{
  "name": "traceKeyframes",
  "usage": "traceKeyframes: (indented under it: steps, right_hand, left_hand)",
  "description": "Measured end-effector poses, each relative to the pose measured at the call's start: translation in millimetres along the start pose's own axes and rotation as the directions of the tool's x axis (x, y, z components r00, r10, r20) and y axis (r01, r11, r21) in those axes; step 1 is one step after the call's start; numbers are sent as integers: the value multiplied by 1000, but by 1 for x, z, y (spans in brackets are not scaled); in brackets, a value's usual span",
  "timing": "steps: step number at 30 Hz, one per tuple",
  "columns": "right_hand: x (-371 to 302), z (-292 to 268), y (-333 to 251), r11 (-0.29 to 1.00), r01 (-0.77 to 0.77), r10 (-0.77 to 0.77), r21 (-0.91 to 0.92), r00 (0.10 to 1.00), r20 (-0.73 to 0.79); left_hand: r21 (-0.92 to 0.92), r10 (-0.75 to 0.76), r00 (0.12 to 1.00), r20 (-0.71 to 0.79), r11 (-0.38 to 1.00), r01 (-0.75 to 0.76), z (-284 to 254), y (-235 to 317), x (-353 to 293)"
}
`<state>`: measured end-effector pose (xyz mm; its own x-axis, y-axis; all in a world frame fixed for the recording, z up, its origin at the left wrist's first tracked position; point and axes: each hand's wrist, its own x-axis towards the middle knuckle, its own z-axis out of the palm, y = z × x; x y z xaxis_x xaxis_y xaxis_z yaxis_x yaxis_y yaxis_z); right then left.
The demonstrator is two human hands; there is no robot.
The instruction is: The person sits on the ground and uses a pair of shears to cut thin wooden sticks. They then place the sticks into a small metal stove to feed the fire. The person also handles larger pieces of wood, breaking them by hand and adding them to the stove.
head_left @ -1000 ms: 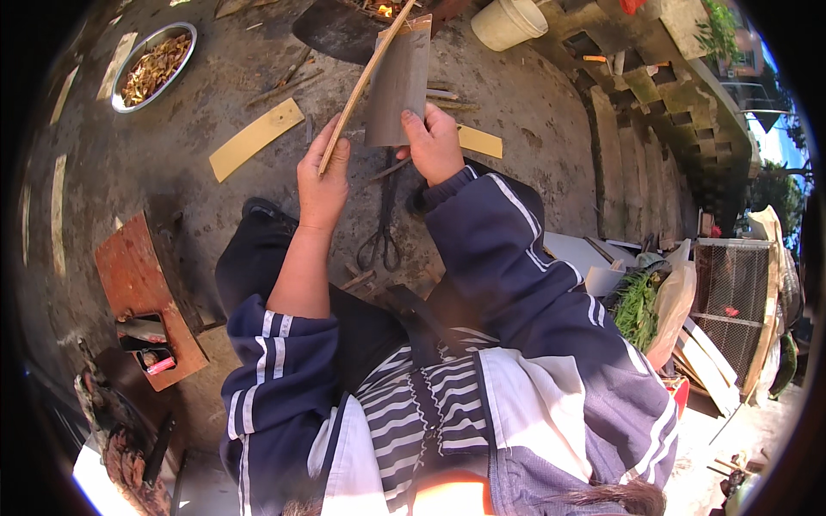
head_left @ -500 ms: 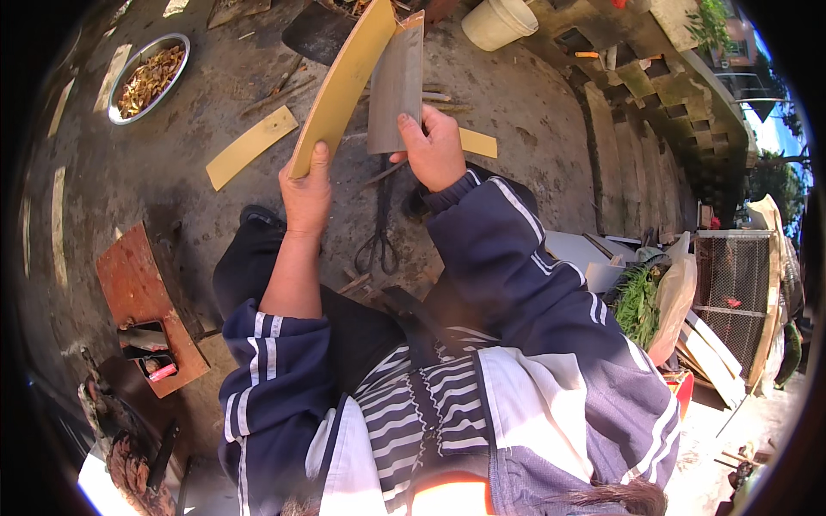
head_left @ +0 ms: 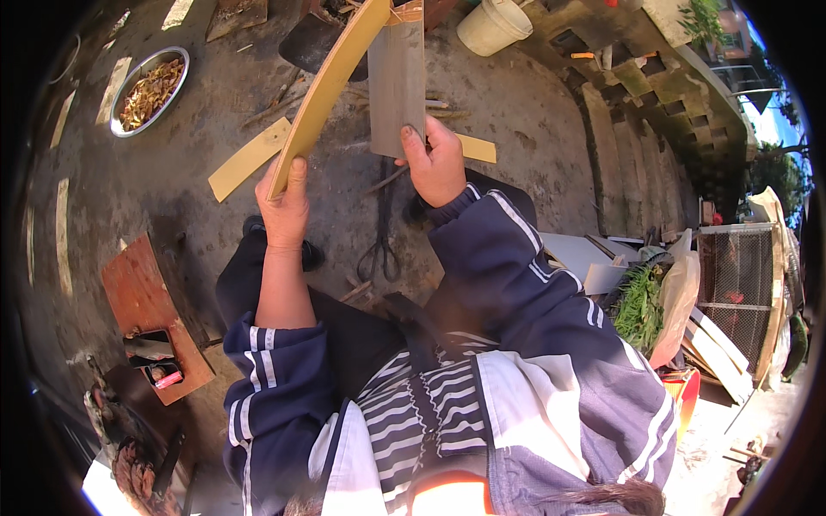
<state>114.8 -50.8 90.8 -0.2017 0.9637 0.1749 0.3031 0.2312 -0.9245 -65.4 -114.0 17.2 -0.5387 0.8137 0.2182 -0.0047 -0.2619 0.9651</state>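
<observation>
My left hand [head_left: 286,205] is closed round the lower end of a long yellow-faced board [head_left: 331,90], thumb on its face. My right hand [head_left: 436,162] grips the lower corner of a grey wood-grain board [head_left: 397,86], with the thumb flat on it. The two pieces meet at the top, where a raw, splintered edge [head_left: 406,13] shows; I cannot tell whether they are still joined there. Below them on the ground lies a yellow strip [head_left: 249,159], and another yellow piece [head_left: 477,148] shows beside my right hand. Long dark tongs [head_left: 379,258] lie between my feet.
A metal basin [head_left: 151,90] of dry brownish scraps stands at the far left, a whitish bucket [head_left: 495,26] at the far right. Nearer left is a reddish-brown board [head_left: 155,318] with a small black tray on it. At right are greens [head_left: 638,305] and a wire-mesh cage [head_left: 734,284].
My left hand has moved left and toward me with the lower end of the yellow board, widening the gap between the two pieces. My right hand has barely moved.
</observation>
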Motion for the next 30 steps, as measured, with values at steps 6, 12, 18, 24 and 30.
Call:
traceKeyframes:
  steps: [6, 12, 18, 24, 30]
  right_hand:
    - [13, -27, 1, 811, 224, -321, -540, 943, -91]
    - [19, -48, 9, 659, 223, -426, -719, 898, -112]
    - [23, -71, -12, 725, 143, -303, -674, 944, -126]
    - [40, -108, -20, 928, 157, -175, -338, 984, -23]
    - [47, -127, -34, 960, 198, -192, -197, 980, 50]
  left_hand:
    - [225, 140, 990, 7, 965, -138, -27, 14, 4]
    - [122, 65, 994, -91, 991, -54, -34, 17, 11]
    - [118, 102, 979, -177, 990, -81, -53, 8, 21]
    - [-135, -34, 980, -197, 991, 7, -59, 14, 26]
    - [-311, -103, 986, -133, 949, 57, -78, 6, 30]
